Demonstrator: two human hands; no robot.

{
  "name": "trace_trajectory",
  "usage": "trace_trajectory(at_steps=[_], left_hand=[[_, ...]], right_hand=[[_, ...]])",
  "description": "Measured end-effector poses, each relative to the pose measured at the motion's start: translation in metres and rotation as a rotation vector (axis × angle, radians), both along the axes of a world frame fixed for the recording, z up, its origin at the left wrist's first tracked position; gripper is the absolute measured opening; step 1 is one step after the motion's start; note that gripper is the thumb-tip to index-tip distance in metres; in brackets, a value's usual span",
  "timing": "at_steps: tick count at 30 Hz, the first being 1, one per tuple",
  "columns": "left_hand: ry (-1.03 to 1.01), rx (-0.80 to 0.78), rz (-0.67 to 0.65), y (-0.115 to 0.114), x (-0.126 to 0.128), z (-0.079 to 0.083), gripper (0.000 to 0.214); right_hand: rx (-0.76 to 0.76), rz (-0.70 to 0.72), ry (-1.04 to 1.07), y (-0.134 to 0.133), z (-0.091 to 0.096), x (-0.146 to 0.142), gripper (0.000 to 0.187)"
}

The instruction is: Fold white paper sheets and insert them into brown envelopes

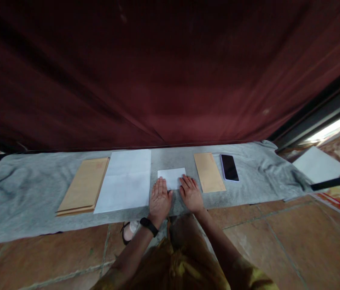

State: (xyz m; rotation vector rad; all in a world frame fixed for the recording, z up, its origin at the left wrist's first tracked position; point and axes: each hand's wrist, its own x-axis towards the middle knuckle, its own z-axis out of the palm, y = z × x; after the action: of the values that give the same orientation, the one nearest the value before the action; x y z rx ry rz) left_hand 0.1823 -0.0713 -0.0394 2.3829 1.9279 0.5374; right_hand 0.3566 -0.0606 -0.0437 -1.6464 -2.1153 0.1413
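Note:
A small folded sheet of white paper (172, 176) lies flat on the grey cloth in front of me. My left hand (159, 198) rests with its fingers stretched out on the paper's left end. On the right end lie the fingertips of my right hand (190, 194), its fingers also extended and flat. Both palms face down, and neither hand grips anything. To the right is a single brown envelope (209, 172). Left of my hands a larger stack of white paper (126, 181) lies flat, beside a pile of brown envelopes (83, 185).
A phone (229, 167) lies right of the single envelope. The grey cloth (254, 177) covers a long narrow surface, with a dark red fabric (170, 80) rising behind it. Below is a tiled floor (254, 237). At far right are a white sheet (319, 164) and a dark bar (337, 182).

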Motion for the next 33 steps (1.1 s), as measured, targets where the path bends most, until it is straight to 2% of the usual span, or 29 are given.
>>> trace_trajectory(at_steps=[4,11,16,23,30,33], left_hand=[[0.01,0.019,0.048,0.007,-0.004,0.0,0.057],[0.021,-0.043,-0.005,0.041,0.015,0.002,0.058],[0.01,-0.031,-0.019,0.056,0.013,-0.003,0.064],[-0.047,0.011,0.029,0.051,0.0,-0.01,0.063],[-0.084,0.032,0.056,0.043,-0.008,-0.008,0.057],[-0.067,0.046,-0.018,0.03,-0.008,-0.004,0.054]], right_hand=[[-0.001,-0.011,0.005,-0.001,0.001,-0.001,0.043],[0.01,-0.013,0.013,0.0,-0.001,-0.001,0.045],[0.007,-0.006,0.019,0.0,-0.002,0.0,0.045],[-0.005,-0.022,0.027,0.0,0.0,-0.001,0.045],[0.004,-0.037,0.026,-0.001,0.001,-0.001,0.044],[0.01,-0.04,0.025,-0.001,0.0,-0.001,0.044]])
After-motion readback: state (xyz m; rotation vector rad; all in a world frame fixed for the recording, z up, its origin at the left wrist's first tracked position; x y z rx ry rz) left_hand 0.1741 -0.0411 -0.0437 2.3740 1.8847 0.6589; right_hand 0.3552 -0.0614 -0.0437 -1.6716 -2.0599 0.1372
